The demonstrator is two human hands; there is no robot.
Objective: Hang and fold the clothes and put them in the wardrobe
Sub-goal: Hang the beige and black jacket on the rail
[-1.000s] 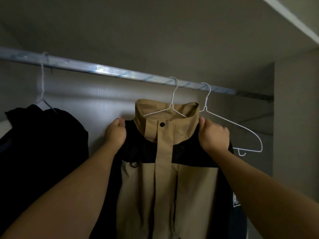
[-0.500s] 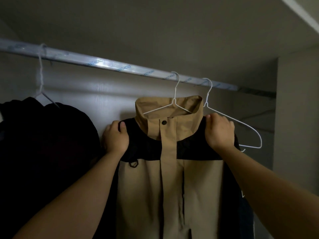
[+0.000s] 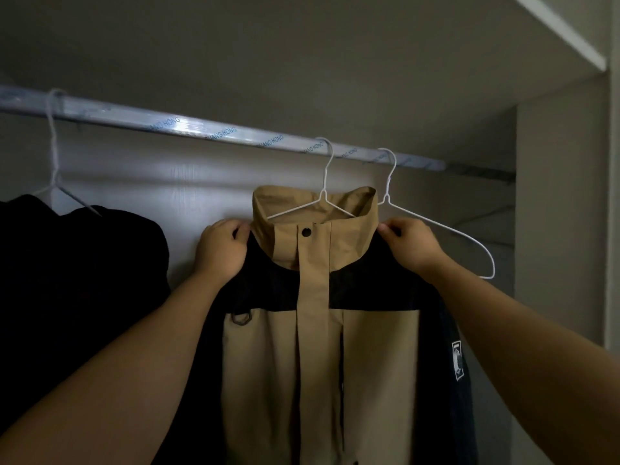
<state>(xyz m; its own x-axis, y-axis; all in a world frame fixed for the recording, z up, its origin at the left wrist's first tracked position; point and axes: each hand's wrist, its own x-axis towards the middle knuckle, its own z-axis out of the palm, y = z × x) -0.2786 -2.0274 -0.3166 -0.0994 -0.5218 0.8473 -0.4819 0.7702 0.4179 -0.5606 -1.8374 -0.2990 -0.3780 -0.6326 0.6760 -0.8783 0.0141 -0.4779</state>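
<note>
Shoulders of the jacket [image 3: 318, 347], hung on a hanger [image 3: 322, 203] toward the right end of the rail [image 3: 201, 127], are gripped by the left hand [image 3: 221, 250] and the right hand [image 3: 411, 246]. Both sides should be settled evenly on the wire.

Tan-and-black jacket [image 3: 315, 347] hangs on a white wire hanger [image 3: 323, 195] from the rail [image 3: 201, 125], right of the rail's middle. Left hand [image 3: 221, 250] grips one black shoulder. Right hand [image 3: 411, 245] pinches the other beside the collar. Empty hanger [image 3: 386, 198] just right. Dark garment [image 3: 77, 280] near the rail's left end.
</note>
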